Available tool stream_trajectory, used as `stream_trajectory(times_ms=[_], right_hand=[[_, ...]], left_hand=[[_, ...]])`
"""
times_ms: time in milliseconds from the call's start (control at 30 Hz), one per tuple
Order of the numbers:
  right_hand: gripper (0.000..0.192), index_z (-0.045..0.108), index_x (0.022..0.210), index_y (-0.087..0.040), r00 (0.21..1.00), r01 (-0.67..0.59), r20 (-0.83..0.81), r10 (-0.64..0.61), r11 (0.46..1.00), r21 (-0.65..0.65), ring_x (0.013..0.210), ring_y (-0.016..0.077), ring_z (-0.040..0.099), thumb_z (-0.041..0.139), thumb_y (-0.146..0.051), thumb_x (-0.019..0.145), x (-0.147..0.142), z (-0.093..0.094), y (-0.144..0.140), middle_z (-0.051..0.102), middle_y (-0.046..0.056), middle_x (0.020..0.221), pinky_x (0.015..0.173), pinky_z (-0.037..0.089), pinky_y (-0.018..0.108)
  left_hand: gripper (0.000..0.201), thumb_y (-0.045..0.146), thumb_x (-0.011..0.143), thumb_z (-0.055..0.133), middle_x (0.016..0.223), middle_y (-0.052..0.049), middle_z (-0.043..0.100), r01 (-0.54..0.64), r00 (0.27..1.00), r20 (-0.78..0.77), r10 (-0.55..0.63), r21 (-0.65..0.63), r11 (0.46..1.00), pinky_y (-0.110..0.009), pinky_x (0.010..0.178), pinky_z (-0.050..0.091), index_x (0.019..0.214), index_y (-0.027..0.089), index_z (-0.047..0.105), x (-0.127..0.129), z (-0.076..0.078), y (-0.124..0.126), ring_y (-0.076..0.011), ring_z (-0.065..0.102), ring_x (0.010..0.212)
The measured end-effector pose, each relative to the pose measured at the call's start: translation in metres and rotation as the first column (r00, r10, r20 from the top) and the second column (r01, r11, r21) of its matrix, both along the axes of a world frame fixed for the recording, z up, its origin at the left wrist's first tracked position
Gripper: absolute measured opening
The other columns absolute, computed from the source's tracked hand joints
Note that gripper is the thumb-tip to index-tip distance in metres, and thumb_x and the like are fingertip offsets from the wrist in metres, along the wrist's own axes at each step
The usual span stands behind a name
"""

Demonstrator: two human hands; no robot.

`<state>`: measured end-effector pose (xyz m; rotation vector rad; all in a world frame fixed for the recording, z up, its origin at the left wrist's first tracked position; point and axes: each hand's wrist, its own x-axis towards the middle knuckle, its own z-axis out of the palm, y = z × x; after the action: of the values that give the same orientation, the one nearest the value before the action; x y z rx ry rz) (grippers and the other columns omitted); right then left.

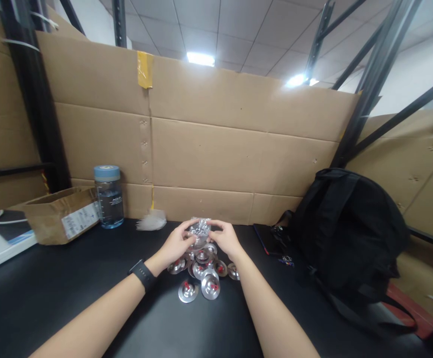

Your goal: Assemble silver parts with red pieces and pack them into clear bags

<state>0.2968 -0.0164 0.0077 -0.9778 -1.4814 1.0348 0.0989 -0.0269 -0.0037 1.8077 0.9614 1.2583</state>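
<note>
Left hand (176,242) and right hand (226,237) closed from either side on a small crinkled clear bag (198,229), held just above the black counter (89,288), fingers curled round its edges. Black watch (143,274) on the left wrist. Directly beneath the bag, toward the body, a loose pile of shiny metal discs (201,271) with red marks, lying on the counter. Off to the left, a water bottle (109,197) with a pale blue cap, upright beside an open cardboard box (61,215). Off to the right, a black backpack (351,233). Behind everything, a cardboard wall (239,149).
</note>
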Motion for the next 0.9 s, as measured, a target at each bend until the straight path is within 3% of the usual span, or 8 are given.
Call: stream_trajectory(times_ms=[67, 133, 233, 300, 400, 533, 700, 900], right_hand=[[0.056, 0.064, 0.125, -0.011, 1.000, 0.017, 0.012, -0.017, 1.000, -0.019, 0.053, 0.0174, 0.065, 0.071, -0.016, 0.070, 0.001, -0.001, 0.000, 0.070, 0.001, 0.058, 0.060, 0.054, 0.030], [0.065, 0.057, 0.134, -0.010, 0.999, 0.036, 0.033, -0.035, 0.999, -0.024, 0.055, 0.0177, 0.066, 0.072, -0.017, 0.071, 0.001, -0.003, 0.001, 0.071, 0.001, 0.060, 0.060, 0.055, 0.030], [0.070, 0.054, 0.138, -0.010, 0.998, 0.040, 0.045, -0.040, 0.999, -0.014, 0.056, 0.0181, 0.067, 0.073, -0.019, 0.072, 0.000, -0.004, 0.001, 0.071, 0.001, 0.062, 0.059, 0.055, 0.029], [0.070, 0.053, 0.139, -0.010, 0.999, 0.022, 0.025, -0.022, 1.000, 0.000, 0.058, 0.0185, 0.069, 0.074, -0.021, 0.072, -0.001, -0.003, -0.001, 0.073, 0.003, 0.067, 0.059, 0.056, 0.029], [0.066, 0.056, 0.136, -0.014, 1.000, -0.004, -0.005, 0.004, 0.999, 0.036, 0.063, 0.0185, 0.073, 0.075, -0.023, 0.073, -0.004, 0.000, -0.004, 0.077, 0.009, 0.092, 0.061, 0.058, 0.029], [0.042, 0.067, 0.119, -0.020, 1.000, 0.012, -0.017, -0.011, 0.995, 0.096, 0.068, 0.0185, 0.076, 0.068, -0.022, 0.077, -0.007, 0.004, -0.006, 0.069, 0.011, 0.125, 0.062, 0.060, 0.028], [0.032, 0.070, 0.110, -0.020, 0.999, 0.021, -0.048, -0.015, 0.993, 0.113, 0.067, 0.0178, 0.076, 0.063, -0.021, 0.079, -0.006, 0.009, -0.007, 0.072, 0.008, 0.121, 0.055, 0.057, 0.024], [0.035, 0.067, 0.112, -0.018, 0.995, -0.024, -0.097, 0.038, 0.990, 0.141, 0.074, 0.0188, 0.077, 0.064, -0.021, 0.077, -0.007, 0.015, -0.011, 0.074, 0.009, 0.115, 0.063, 0.058, 0.025]], left_hand=[[0.055, 0.026, 0.083, 0.064, 0.139, -0.014, 0.057, -0.065, 0.988, -0.123, 0.097, 0.242, 0.968, -0.044, 0.103, 0.049, 0.137, 0.022, 0.055, -0.002, -0.001, -0.001, -0.0270, 0.060, 0.120], [0.052, 0.034, 0.084, 0.068, 0.149, -0.012, 0.048, -0.066, 0.937, -0.282, 0.205, 0.434, 0.898, -0.049, 0.111, 0.039, 0.134, 0.025, 0.057, -0.004, 0.002, -0.005, -0.0305, 0.047, 0.135], [0.064, 0.048, 0.075, 0.078, 0.152, -0.011, 0.045, 0.008, 0.827, -0.470, 0.309, 0.559, 0.829, -0.055, 0.110, 0.035, 0.132, 0.028, 0.057, -0.005, 0.010, -0.015, -0.0361, 0.039, 0.138], [0.071, 0.047, 0.069, 0.083, 0.155, -0.010, 0.041, 0.032, 0.770, -0.519, 0.371, 0.612, 0.790, -0.054, 0.108, 0.033, 0.132, 0.029, 0.057, -0.003, 0.015, -0.021, -0.0379, 0.035, 0.139], [0.045, 0.028, 0.081, 0.074, 0.150, -0.008, 0.048, 0.028, 0.716, -0.531, 0.452, 0.670, 0.742, -0.047, 0.102, 0.035, 0.125, 0.029, 0.061, 0.000, 0.018, -0.024, -0.0329, 0.040, 0.135], [0.019, 0.020, 0.091, 0.064, 0.126, -0.005, 0.065, 0.085, 0.708, -0.563, 0.426, 0.667, 0.741, -0.039, 0.091, 0.036, 0.109, 0.025, 0.065, -0.002, 0.018, -0.021, -0.0235, 0.056, 0.113], [0.014, 0.017, 0.093, 0.061, 0.113, -0.003, 0.069, 0.079, 0.711, -0.560, 0.425, 0.665, 0.743, -0.036, 0.086, 0.035, 0.105, 0.024, 0.065, -0.005, 0.017, -0.018, -0.0216, 0.058, 0.103], [0.014, 0.015, 0.094, 0.057, 0.098, -0.001, 0.072, 0.088, 0.677, -0.592, 0.438, 0.656, 0.750, -0.035, 0.083, 0.036, 0.097, 0.024, 0.068, -0.008, 0.022, -0.015, -0.0190, 0.061, 0.090]])
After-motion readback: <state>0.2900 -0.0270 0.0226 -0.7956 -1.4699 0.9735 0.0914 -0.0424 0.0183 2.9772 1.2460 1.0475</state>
